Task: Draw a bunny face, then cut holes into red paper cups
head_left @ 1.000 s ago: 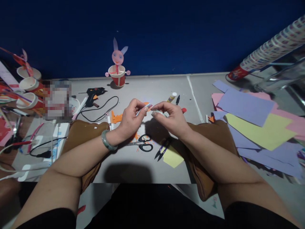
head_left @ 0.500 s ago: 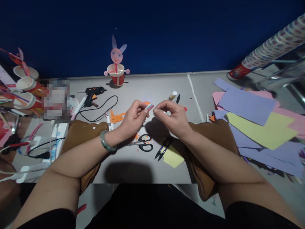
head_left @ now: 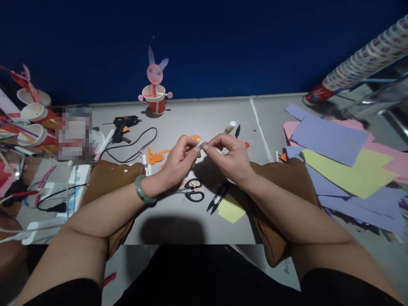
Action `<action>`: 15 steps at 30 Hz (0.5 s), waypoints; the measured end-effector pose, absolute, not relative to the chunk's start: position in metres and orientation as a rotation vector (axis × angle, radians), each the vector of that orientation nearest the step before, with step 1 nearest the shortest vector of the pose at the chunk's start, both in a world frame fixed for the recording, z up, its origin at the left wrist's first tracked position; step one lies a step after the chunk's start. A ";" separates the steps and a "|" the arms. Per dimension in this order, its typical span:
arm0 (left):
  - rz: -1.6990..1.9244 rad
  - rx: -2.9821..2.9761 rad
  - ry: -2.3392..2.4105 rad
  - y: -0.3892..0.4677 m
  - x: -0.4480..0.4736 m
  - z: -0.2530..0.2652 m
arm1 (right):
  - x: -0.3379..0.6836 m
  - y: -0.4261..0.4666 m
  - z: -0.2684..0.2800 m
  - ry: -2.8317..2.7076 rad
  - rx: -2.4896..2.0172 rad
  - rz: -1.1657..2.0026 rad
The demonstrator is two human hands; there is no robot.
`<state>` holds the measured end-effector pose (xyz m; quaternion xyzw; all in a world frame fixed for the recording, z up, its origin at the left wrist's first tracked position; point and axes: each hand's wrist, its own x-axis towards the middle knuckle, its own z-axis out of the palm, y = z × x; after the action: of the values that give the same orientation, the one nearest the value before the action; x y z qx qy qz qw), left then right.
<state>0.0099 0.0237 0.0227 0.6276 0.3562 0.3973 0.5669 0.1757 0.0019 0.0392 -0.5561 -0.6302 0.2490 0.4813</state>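
My left hand [head_left: 181, 159] pinches a small pale blue and purplish strip [head_left: 201, 144] between thumb and forefinger. Closed on the strip's other end is my right hand [head_left: 234, 159], its fingertips almost meeting the left ones and covering much of the piece. Just beyond the hands lies an orange paper cutout [head_left: 196, 139] with an eye drawn on it, partly hidden. Below them are black-handled scissors [head_left: 195, 196], thread snips [head_left: 215, 204] and a yellow paper piece [head_left: 232, 210]. Orange paper scraps [head_left: 156, 156] lie left of my left hand.
A paper-cup rabbit [head_left: 156, 100] stands by the blue wall. Left are a hot glue gun [head_left: 123, 127] with its cord, a power strip [head_left: 79, 182] and decorated cups [head_left: 35, 135]. A glue stick [head_left: 230, 127], coloured paper sheets [head_left: 331, 140] and stacked cups [head_left: 360, 72] are right.
My right hand has moved slightly left, and its fingertips now close on the strip that my left hand was holding. The rest of the table looks the same.
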 end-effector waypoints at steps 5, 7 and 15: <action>0.961 1.500 0.823 0.025 0.010 0.022 | 0.174 0.001 0.038 -1.543 -1.362 0.592; 0.972 1.515 0.823 0.025 0.010 0.022 | 0.173 0.001 0.038 -1.547 -1.365 0.583; 1.017 1.466 0.857 0.024 0.010 0.025 | 0.172 0.000 0.039 -1.542 -1.393 0.615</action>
<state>0.0104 0.0244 0.0250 0.6191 0.3619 0.4294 0.5489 0.1720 -0.0004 0.0386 -0.5679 -0.6287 0.2509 0.4683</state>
